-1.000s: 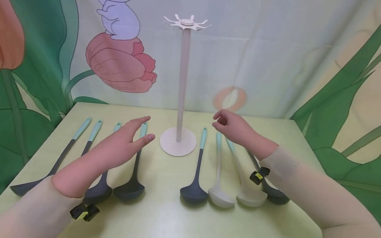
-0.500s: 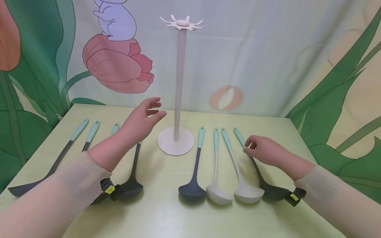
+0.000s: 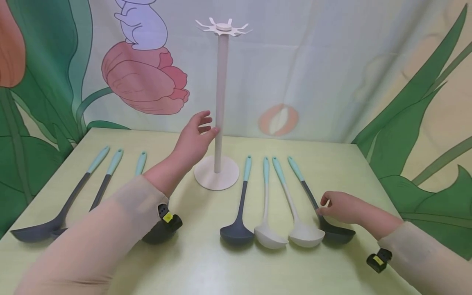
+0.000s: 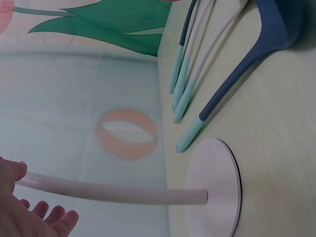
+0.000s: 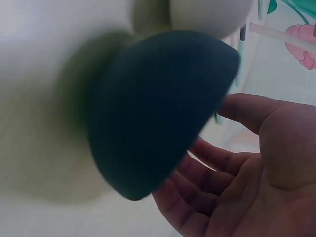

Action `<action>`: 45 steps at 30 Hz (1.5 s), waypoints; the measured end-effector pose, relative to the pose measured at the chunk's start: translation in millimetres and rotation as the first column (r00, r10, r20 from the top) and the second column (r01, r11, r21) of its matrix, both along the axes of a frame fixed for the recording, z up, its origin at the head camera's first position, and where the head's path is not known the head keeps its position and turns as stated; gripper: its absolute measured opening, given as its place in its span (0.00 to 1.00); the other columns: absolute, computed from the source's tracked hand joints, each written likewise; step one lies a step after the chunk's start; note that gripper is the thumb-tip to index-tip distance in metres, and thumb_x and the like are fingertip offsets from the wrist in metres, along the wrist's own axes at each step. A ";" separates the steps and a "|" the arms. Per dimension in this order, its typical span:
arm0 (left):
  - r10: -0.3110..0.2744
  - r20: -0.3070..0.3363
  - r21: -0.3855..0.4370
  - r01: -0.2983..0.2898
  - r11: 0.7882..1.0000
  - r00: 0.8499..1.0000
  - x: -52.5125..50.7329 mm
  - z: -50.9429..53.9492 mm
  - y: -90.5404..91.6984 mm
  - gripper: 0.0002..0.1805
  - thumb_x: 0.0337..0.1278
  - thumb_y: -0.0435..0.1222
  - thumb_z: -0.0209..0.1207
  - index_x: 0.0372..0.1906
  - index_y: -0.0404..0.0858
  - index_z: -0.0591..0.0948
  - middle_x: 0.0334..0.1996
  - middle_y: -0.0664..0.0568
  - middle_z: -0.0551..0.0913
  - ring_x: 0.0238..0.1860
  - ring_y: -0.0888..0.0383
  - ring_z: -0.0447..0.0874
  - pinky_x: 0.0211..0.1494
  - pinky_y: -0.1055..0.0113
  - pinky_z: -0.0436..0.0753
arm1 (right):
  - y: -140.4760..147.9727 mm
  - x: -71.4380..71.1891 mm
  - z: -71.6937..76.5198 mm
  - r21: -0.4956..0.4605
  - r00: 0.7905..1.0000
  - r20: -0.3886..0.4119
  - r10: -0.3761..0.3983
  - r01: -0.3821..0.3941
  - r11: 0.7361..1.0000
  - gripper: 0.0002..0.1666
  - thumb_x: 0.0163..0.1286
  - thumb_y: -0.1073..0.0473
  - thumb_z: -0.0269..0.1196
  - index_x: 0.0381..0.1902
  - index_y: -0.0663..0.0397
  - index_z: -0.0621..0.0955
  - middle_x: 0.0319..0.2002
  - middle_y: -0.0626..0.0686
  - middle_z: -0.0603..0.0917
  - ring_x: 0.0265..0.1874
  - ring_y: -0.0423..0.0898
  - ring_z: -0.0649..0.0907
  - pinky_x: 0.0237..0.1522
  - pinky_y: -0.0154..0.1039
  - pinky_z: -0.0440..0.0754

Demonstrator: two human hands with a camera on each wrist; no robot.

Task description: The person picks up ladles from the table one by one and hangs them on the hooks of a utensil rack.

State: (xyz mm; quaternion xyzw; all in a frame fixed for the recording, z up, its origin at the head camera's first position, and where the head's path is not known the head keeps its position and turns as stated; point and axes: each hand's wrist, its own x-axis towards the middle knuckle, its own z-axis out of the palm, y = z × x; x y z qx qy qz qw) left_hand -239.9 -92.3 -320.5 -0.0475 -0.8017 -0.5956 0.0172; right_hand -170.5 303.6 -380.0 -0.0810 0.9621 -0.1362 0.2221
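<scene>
My left hand (image 3: 193, 137) is at the pale pink pole of the stand (image 3: 220, 90), fingers loosely bent and spread apart. Its thumb overlaps the pole in the left wrist view, but no grip shows; whether it touches, I cannot tell. My right hand (image 3: 344, 209) is beside the lower shaft of the rightmost dark ladle (image 3: 337, 234), thumb and fingers apart around it. In the right wrist view the ladle's dark bowl (image 5: 158, 108) hides part of the fingers, and contact is unclear. The ladle lies on the table, its mint handle pointing away.
Between the stand and my right hand lie a dark ladle (image 3: 237, 233) and two cream ladles (image 3: 271, 237) (image 3: 307, 235). More dark ladles (image 3: 40, 231) lie at left, partly under my left sleeve. Slotted hooks (image 3: 223, 27) crown the stand. A printed curtain (image 3: 313, 73) hangs behind the table.
My left hand has moved right and away from me, from over the left ladles to the pole. My right hand has come right and nearer, down along the rightmost ladle toward its bowl.
</scene>
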 end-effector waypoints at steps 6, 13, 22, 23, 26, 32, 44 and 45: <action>-0.002 -0.017 0.015 0.002 1.000 1.000 -9.4 -6.7 9.9 0.31 0.72 0.40 0.55 0.75 0.46 0.61 0.68 0.51 0.69 0.68 0.53 0.69 0.67 0.51 0.73 | 2.0 3.9 -9.7 0.034 1.000 0.003 -0.013 0.013 0.999 0.17 0.68 0.51 0.64 0.41 0.61 0.78 0.32 0.51 0.80 0.32 0.47 0.77 0.35 0.44 0.76; 0.016 -0.027 -0.009 -0.016 1.000 1.000 -16.0 -15.0 15.2 0.27 0.73 0.40 0.54 0.73 0.45 0.65 0.64 0.50 0.73 0.62 0.53 0.75 0.64 0.52 0.75 | 1.3 6.3 -15.6 0.030 1.000 0.005 -0.014 0.013 0.999 0.15 0.66 0.53 0.66 0.38 0.60 0.79 0.31 0.50 0.80 0.31 0.47 0.76 0.35 0.43 0.77; 0.038 -0.017 -0.015 -0.039 0.999 0.999 -19.5 -17.4 11.9 0.23 0.75 0.42 0.52 0.69 0.45 0.70 0.61 0.51 0.75 0.61 0.53 0.75 0.63 0.53 0.77 | 1.1 3.8 -22.4 0.048 1.000 -0.014 0.001 -0.001 0.999 0.13 0.65 0.53 0.68 0.36 0.57 0.79 0.30 0.49 0.80 0.31 0.46 0.76 0.35 0.43 0.76; 0.037 -0.017 -0.013 -0.037 0.999 0.999 -20.3 -18.2 11.6 0.23 0.74 0.42 0.53 0.69 0.46 0.70 0.61 0.51 0.76 0.61 0.53 0.75 0.63 0.53 0.77 | 1.1 3.5 -23.2 0.050 1.000 -0.017 0.002 -0.002 0.999 0.13 0.65 0.53 0.68 0.35 0.57 0.79 0.30 0.49 0.80 0.30 0.46 0.76 0.35 0.43 0.76; 0.024 -0.028 -0.005 -0.024 1.000 0.999 -22.0 -19.9 10.9 0.23 0.74 0.42 0.53 0.70 0.45 0.70 0.60 0.50 0.76 0.60 0.53 0.76 0.62 0.55 0.78 | 1.6 2.6 -25.6 0.062 1.000 -0.024 -0.001 0.003 0.998 0.14 0.64 0.52 0.69 0.34 0.56 0.79 0.29 0.49 0.79 0.30 0.46 0.76 0.34 0.42 0.76; 0.000 -0.052 -0.020 -0.001 1.000 0.999 -25.4 -23.5 8.9 0.24 0.74 0.43 0.53 0.70 0.46 0.69 0.58 0.50 0.76 0.58 0.53 0.77 0.61 0.56 0.79 | 1.5 -0.7 -29.1 0.094 0.999 -0.033 -0.001 0.004 0.996 0.14 0.64 0.51 0.69 0.34 0.55 0.79 0.29 0.48 0.80 0.30 0.46 0.76 0.34 0.42 0.76; -0.033 -0.064 -0.050 0.029 0.998 0.997 -27.2 -24.9 6.7 0.24 0.74 0.42 0.52 0.71 0.46 0.68 0.57 0.49 0.76 0.56 0.53 0.77 0.61 0.55 0.79 | -5.2 -1.2 -23.4 0.124 0.995 0.040 -0.087 0.081 0.989 0.12 0.63 0.55 0.65 0.34 0.59 0.78 0.30 0.52 0.79 0.30 0.48 0.76 0.32 0.42 0.76; -0.032 -0.063 -0.052 0.029 0.998 0.997 -27.4 -24.9 6.4 0.24 0.74 0.42 0.52 0.70 0.46 0.68 0.57 0.49 0.76 0.56 0.53 0.77 0.61 0.55 0.79 | -5.3 -1.1 -23.0 0.123 0.995 0.047 -0.092 0.086 0.989 0.12 0.63 0.55 0.65 0.34 0.59 0.78 0.30 0.52 0.78 0.30 0.48 0.76 0.32 0.42 0.76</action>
